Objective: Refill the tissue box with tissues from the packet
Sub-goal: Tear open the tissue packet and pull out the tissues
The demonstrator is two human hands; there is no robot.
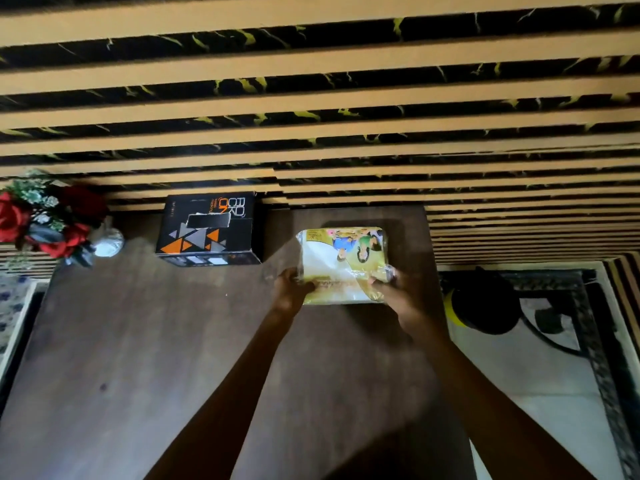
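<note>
A soft, light tissue packet, its glossy yellow-and-white wrap printed with cartoon figures, lies toward the far right of a dark wooden table. It looks slick and squashy, best pinched at the film along its near edge. There the left hand and right hand each close their fingers on a near corner. The black tissue box stands to the left, its slot open; red flowers lie further left.

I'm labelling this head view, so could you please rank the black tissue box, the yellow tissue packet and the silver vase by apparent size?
1. black tissue box, slightly largest
2. yellow tissue packet, close behind and partly covered by both hands
3. silver vase, clearly smallest
</note>
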